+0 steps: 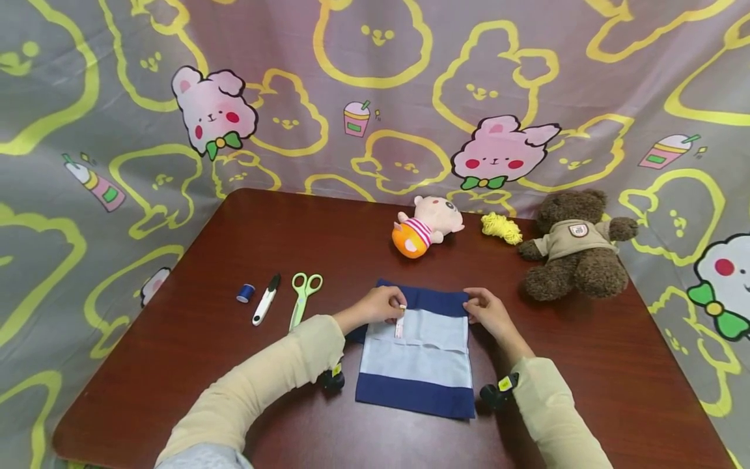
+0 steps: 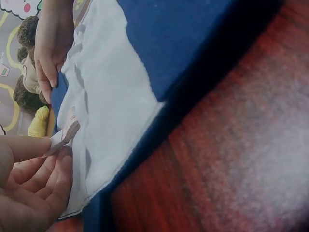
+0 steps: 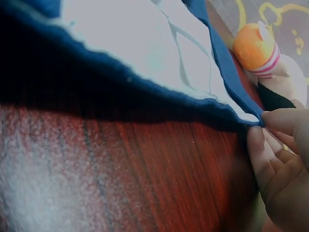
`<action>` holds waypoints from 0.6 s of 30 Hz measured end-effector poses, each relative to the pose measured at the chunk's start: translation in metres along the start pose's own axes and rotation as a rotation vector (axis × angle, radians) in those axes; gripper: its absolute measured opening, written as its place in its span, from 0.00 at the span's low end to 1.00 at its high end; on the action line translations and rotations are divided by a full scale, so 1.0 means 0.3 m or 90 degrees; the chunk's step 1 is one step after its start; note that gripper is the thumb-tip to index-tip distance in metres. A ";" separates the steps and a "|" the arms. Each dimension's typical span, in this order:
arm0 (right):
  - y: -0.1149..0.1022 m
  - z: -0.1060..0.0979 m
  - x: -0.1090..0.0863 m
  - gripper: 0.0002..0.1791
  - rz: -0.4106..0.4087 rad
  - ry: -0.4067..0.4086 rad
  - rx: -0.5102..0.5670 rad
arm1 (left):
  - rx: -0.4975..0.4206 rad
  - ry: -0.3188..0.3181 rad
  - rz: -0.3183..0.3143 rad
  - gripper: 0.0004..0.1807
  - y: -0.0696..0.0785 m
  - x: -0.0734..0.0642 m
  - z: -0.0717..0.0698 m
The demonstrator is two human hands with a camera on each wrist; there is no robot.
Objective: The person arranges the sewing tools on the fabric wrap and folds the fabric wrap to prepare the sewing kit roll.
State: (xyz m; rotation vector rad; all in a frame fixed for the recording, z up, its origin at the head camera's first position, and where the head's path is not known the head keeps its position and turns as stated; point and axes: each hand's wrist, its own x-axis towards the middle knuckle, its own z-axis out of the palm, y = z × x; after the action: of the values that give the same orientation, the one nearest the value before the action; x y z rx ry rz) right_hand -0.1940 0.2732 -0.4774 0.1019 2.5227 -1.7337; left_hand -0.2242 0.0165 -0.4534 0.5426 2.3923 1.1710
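A rectangular cloth (image 1: 418, 365), pale blue-white in the middle with navy bands at both ends, lies on the table with a loose fold across its centre. The left hand (image 1: 383, 305) is at its upper left and pinches a short white strip with faint reddish marks (image 1: 400, 327) between thumb and fingers. In the left wrist view, that strip (image 2: 65, 137) stands against the pale fabric. At the upper right corner, the right hand (image 1: 487, 312) pinches the cloth's navy edge, as the right wrist view shows with thumb and fingertips (image 3: 258, 133) on the hem.
Left of the cloth lie green-handled scissors (image 1: 301, 296), a white cutter-like tool with a dark tip (image 1: 267, 299) and a blue thread spool (image 1: 245, 293). Behind it are a plush doll (image 1: 424, 227), yellow yarn (image 1: 501, 228) and a brown teddy bear (image 1: 577, 247). A patterned curtain backs the table.
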 end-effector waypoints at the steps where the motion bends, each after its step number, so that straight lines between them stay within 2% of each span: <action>1: -0.001 0.000 0.000 0.20 0.001 0.001 0.000 | -0.003 0.006 -0.003 0.07 0.000 0.000 0.000; 5: 0.000 0.000 0.001 0.20 0.004 -0.002 -0.005 | 0.004 0.006 -0.006 0.06 0.002 -0.006 0.000; 9: -0.001 0.000 -0.001 0.20 0.003 -0.004 -0.005 | 0.023 -0.027 0.012 0.06 0.006 -0.012 -0.002; 14: -0.003 0.001 -0.001 0.20 0.003 -0.006 -0.013 | 0.004 -0.065 0.027 0.08 0.010 -0.015 -0.005; 18: -0.004 0.002 -0.001 0.20 0.006 -0.005 -0.022 | 0.033 -0.083 0.054 0.09 0.009 -0.020 -0.002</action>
State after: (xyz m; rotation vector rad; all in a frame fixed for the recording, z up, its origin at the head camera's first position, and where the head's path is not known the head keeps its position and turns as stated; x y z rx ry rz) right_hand -0.1938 0.2721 -0.4767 0.1039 2.5412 -1.6827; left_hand -0.2190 0.0147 -0.4496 0.7208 2.3134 1.0754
